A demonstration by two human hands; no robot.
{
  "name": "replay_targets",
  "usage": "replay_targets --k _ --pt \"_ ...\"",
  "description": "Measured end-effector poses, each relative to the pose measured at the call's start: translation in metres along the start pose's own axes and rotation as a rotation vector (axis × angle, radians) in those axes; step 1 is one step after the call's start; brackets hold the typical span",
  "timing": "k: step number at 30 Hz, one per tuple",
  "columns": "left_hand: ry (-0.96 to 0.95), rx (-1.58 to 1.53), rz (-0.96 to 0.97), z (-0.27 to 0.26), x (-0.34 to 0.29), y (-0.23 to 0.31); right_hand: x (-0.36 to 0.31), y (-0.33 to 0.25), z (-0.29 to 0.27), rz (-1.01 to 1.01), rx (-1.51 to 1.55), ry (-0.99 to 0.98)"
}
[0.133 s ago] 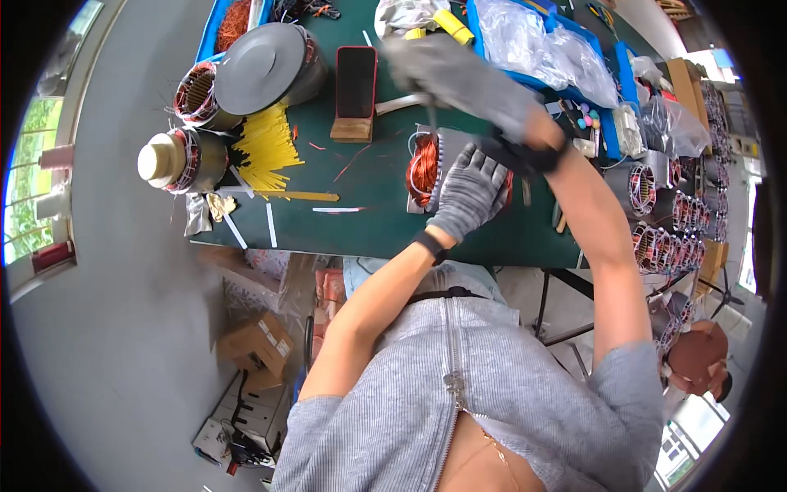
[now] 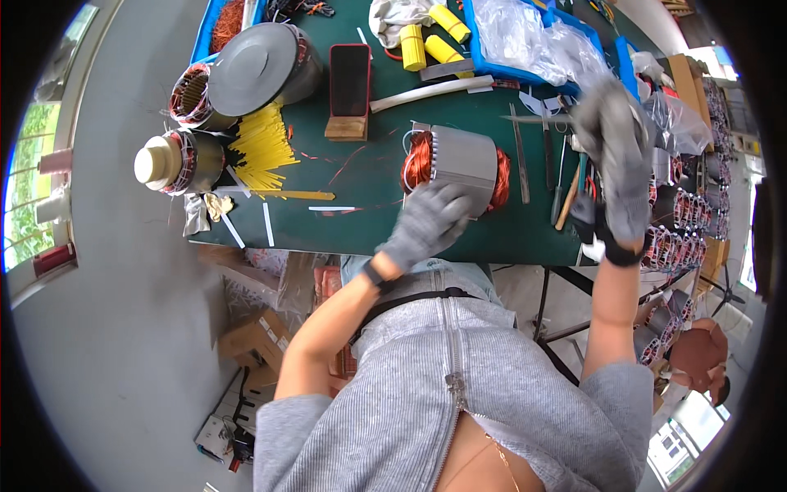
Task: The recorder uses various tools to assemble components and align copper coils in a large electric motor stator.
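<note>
A motor stator [image 2: 464, 164] with a grey metal core and copper-red windings lies on its side on the green table. My left hand [image 2: 430, 220], in a grey knit glove, is at its near left corner, fingers loosely bent over the edge but not wrapped round it. Off to the right, my gloved right hand [image 2: 615, 152] is smeared by motion above the tools at the table's right side; whether it holds anything is hidden. Scissors [image 2: 545, 120] lie left of it. A screwdriver [image 2: 559, 193] and a wooden-handled tool [image 2: 568, 209] lie close by.
Left of the stator stand a phone [image 2: 350, 82] on a wooden block, yellow strips [image 2: 264, 152], and a grey lid [image 2: 254, 70] over another stator. A white tube [image 2: 430, 92], yellow rolls [image 2: 413, 47] and a blue bin [image 2: 484, 61] of plastic bags lie beyond. A person [image 2: 698, 357] is at far right.
My right hand has swung from beyond the stator to the right side of the table. My left hand has slid off the stator's top toward its near left corner.
</note>
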State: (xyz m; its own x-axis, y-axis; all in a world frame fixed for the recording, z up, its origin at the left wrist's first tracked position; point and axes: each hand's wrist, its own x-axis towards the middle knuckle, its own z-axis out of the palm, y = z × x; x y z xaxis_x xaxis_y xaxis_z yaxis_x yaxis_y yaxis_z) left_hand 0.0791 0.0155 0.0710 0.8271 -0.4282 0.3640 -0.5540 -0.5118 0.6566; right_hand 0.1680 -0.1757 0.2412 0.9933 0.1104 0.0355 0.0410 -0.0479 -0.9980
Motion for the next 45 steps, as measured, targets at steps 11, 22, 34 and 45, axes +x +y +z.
replay_targets --k 11,22,34,45 --pt "0.207 -0.852 -0.720 0.032 -0.060 -0.057 -0.125 0.220 -0.011 0.360 -0.618 -0.189" --pt "-0.212 -0.588 -1.263 -0.011 0.046 -0.090 -0.040 0.187 -0.033 0.542 -0.447 -0.316" --pt "0.222 0.541 -0.067 0.013 0.055 -0.015 -0.039 0.036 -0.031 0.022 0.020 -0.008" --pt "0.104 0.483 -0.147 0.030 0.057 -0.028 -0.009 0.086 0.000 -0.596 -0.816 -0.196"
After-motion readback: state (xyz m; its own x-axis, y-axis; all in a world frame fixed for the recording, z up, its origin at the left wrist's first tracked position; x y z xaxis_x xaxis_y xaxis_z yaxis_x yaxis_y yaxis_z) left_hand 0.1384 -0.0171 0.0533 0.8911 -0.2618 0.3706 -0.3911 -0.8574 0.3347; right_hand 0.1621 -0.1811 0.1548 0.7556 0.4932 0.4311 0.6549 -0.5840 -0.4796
